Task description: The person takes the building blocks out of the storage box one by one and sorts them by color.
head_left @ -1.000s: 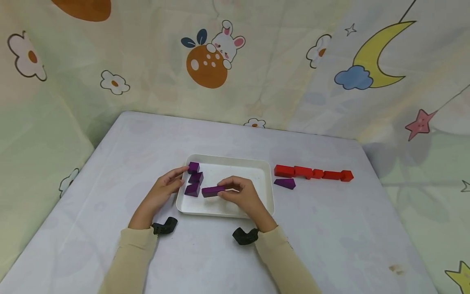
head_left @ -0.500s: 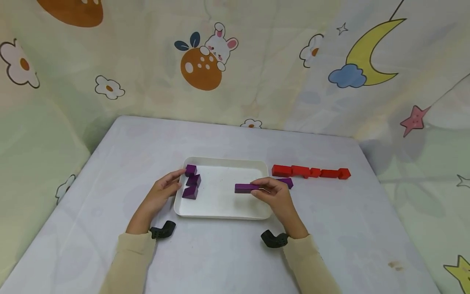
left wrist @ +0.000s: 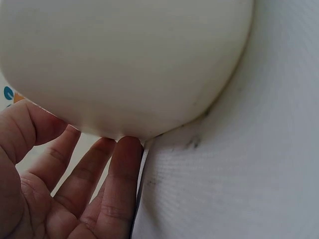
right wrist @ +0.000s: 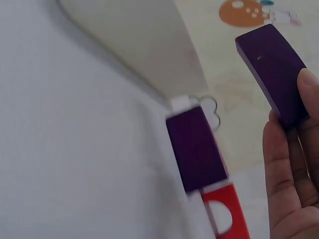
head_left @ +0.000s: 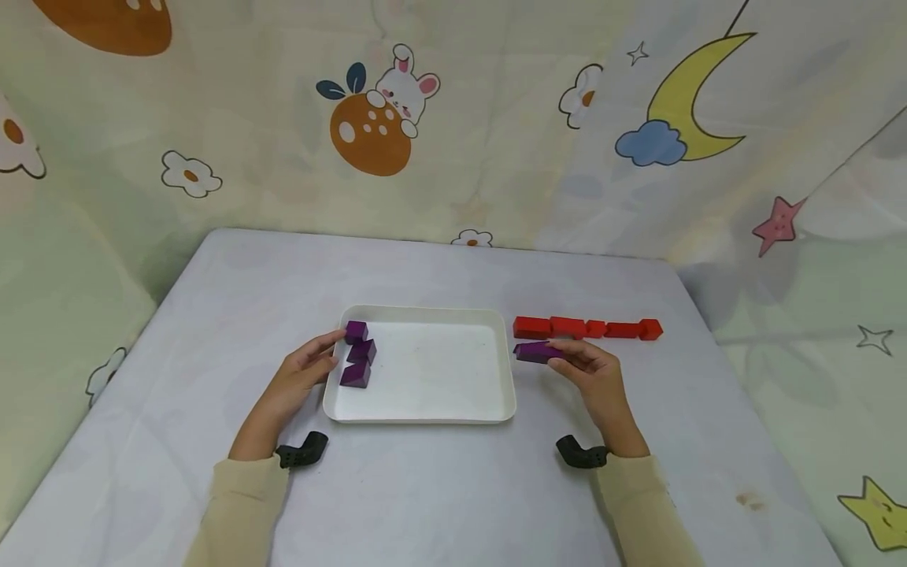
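My right hand pinches a long purple block by one end, between thumb and fingers. It is just past the tray's right rim in the head view. In the right wrist view, another purple block lies on the table below it; from the head the held block hides most of this one. The fingertips of my left hand touch the left rim of the white tray. Inside the tray, near those fingers, sit a small purple cube, a purple triangular block and a purple wedge-like block.
Several red blocks form a row right of the tray, close behind the held block. One red block has a rounded cutout. A white-covered table bears everything, with a printed curtain behind it.
My right hand has carried the purple block rightward, from above the tray to beyond its right rim. The left hand has stayed at the tray's left rim. The head view has shifted slightly.
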### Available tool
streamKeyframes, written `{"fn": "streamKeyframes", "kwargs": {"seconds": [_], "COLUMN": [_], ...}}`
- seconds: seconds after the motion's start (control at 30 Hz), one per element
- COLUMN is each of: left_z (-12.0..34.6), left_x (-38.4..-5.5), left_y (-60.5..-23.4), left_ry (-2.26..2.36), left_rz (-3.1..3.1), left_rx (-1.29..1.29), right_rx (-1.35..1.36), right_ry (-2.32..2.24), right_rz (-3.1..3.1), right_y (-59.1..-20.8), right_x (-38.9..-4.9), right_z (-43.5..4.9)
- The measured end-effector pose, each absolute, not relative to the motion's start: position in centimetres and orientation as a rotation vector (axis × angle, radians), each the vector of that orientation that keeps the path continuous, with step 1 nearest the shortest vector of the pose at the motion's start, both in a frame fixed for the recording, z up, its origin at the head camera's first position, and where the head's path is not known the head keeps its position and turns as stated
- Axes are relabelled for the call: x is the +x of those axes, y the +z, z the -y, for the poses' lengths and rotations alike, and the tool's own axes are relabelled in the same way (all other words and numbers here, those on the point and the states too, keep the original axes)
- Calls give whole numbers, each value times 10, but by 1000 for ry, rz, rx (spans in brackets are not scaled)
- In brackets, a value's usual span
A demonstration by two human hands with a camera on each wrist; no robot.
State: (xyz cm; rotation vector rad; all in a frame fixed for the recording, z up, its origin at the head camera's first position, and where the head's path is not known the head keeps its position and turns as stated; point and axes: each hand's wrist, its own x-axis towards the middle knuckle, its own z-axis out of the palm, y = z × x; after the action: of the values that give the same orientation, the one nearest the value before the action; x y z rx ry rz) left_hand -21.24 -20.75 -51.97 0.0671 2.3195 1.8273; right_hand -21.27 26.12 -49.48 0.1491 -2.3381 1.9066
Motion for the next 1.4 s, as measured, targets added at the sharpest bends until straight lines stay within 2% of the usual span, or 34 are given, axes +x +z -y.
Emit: {"fn": "streamKeyframes", "kwargs": {"seconds": [0.4,0.53,0.73,1.4], "left_z": [206,207,207,208], "left_x": [-211,-211,-211,-212], "left_y": [-519,-519,-519,-520], "left_ry": [1815,1824,1857,1851], "left_rz": [-2333,-2328,-2309,-2305], "left_rx": [56,66,84,78], "right_rx": [-61,-52,23,-96], "right_ry": [1720,1624,1489,1380], "right_rz": [2487,2564,2662,2841], "right_y": [-495,-496,-500,-491], "right_x": [-223,-228,-238,-240], "right_z": [-320,-329,-333,-329]}}
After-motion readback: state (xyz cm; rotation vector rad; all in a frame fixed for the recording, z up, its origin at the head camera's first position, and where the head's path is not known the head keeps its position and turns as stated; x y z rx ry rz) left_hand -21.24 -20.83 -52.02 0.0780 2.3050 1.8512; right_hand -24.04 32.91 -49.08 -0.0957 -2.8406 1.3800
